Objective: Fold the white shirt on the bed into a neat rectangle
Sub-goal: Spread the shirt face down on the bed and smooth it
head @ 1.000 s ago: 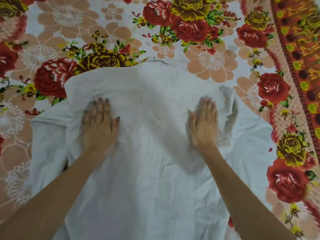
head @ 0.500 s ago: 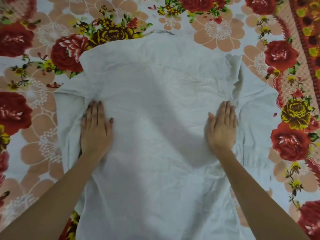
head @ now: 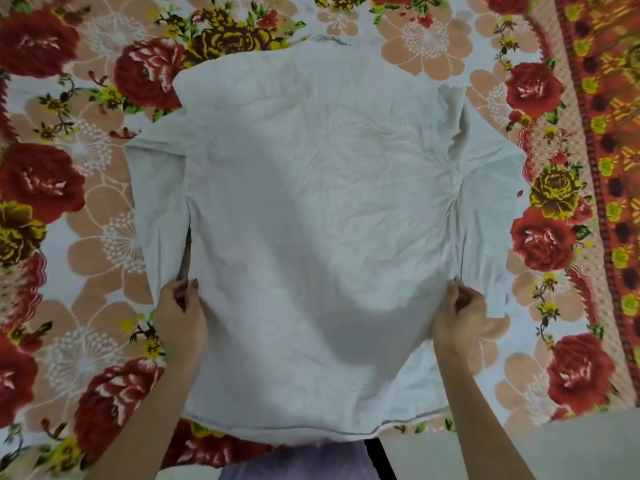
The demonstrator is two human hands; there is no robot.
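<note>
On bedsheet [head: 90, 251] | white shirt [head: 318, 209] (creased) | left hand [head: 180, 315], right hand [head: 462, 315] pinch sides

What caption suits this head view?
The left hand and right hand pinch the sides of a white shirt spread on a floral bedsheet.

One white shirt [head: 318, 209] spread between the hands, two sleeves (left sleeve [head: 156, 220] beyond the left hand [head: 181, 317], right sleeve [head: 491, 220] beyond the right hand [head: 457, 317]), two hands, one floral bedsheet [head: 86, 168] beneath them, one strip of purple cloth [head: 294, 460] between the forearms.
</note>
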